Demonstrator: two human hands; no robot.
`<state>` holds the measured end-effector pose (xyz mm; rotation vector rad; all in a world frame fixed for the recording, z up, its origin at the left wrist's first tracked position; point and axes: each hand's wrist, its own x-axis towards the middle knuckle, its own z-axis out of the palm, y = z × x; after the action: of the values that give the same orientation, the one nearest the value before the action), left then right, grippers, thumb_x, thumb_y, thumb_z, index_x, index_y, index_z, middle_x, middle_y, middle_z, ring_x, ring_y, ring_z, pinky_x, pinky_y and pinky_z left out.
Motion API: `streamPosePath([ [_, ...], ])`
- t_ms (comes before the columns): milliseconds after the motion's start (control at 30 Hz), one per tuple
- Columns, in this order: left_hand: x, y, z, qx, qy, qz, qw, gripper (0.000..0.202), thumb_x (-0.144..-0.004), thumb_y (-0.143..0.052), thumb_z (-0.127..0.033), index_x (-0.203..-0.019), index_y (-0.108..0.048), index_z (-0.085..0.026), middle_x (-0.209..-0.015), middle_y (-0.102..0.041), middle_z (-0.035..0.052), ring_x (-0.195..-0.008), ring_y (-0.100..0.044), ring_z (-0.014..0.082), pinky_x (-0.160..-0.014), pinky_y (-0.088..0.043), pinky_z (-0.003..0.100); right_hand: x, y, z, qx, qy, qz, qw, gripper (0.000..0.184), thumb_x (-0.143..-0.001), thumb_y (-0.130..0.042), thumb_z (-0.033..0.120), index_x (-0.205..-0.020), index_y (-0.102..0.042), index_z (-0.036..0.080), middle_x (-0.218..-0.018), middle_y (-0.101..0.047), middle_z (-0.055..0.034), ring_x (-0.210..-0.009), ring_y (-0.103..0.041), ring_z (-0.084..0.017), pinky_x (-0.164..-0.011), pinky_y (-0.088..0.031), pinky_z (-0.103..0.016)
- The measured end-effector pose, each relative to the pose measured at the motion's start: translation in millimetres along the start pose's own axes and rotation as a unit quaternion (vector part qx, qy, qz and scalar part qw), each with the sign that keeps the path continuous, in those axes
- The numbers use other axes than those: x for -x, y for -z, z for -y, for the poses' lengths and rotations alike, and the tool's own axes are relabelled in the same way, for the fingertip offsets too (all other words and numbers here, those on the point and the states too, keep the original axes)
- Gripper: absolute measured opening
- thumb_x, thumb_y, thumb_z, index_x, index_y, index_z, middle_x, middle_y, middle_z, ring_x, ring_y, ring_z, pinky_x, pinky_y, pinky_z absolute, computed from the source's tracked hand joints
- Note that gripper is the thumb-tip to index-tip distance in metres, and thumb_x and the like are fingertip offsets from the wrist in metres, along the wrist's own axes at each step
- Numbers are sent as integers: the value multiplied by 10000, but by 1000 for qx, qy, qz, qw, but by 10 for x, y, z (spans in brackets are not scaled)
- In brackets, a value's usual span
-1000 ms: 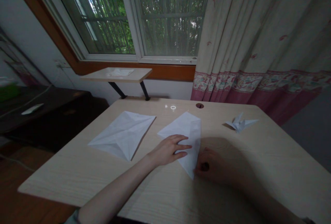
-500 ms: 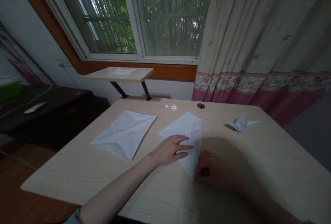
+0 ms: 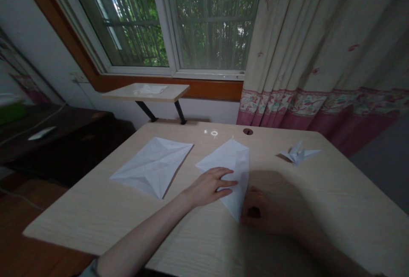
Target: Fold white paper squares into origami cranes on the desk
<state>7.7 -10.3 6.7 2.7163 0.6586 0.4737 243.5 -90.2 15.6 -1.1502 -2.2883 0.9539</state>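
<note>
Head view: white folded paper sheet [image 3: 228, 157] lies mid-way across the pale wood-grain desk [image 3: 79, 221], a flap along its right edge. Left hand [image 3: 207, 187] rests open, fingers flat on the sheet, not clamping. Right hand [image 3: 262, 211] sits curled at the sheet's lower right edge; pinch or touch, cannot tell.

Left hand [image 3: 206, 187] lies flat, right hand [image 3: 260, 211] seemingly curled

Two hands [image 3: 207, 187] [image 3: 262, 211], two creased paper sheets [image 3: 151, 167] [image 3: 230, 157], one origami crane [image 3: 298, 154]
</note>
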Motion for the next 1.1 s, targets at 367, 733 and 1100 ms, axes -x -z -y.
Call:
streamPosePath([
  [367, 7, -8, 6, -13, 18, -34, 999, 291, -1013, -503, -380, -1168, -731, -287, -1385, -605, 63, -1251, -595, 231, -1147, -400, 454, -14, 35, -185, 95, 12, -101, 990, 204, -904, -504, 226, -776, -663, 225, -802, -714, -23, -809, -642, -199, -905, -450, -390],
  [733, 15, 10, 28, -43, 28, -44, 998, 240, -982, -561, -376, -1135, -738, -323, -1357, -627, 37, -1237, -593, 247, -1115, -398, 503, -12, 61, -361, 167, -69, -187, 966, 260, -973, -449, 248, -966, -708, 224, -977, -756, -57, -920, -677, -225, -922, -457, -419],
  [1100, 16, 30, 15, -39, 11, -49, 998, 245, -984, -555, -365, -1134, -739, -304, -1329, -641, 47, -1182, -612, 245, -1077, -419, 475, -16, 40, -397, 187, -55, -195, 961, 276, -958, -457, 241, -941, -733, 244, -943, -769, -38, -889, -688, -213, -906, -472, -401],
])
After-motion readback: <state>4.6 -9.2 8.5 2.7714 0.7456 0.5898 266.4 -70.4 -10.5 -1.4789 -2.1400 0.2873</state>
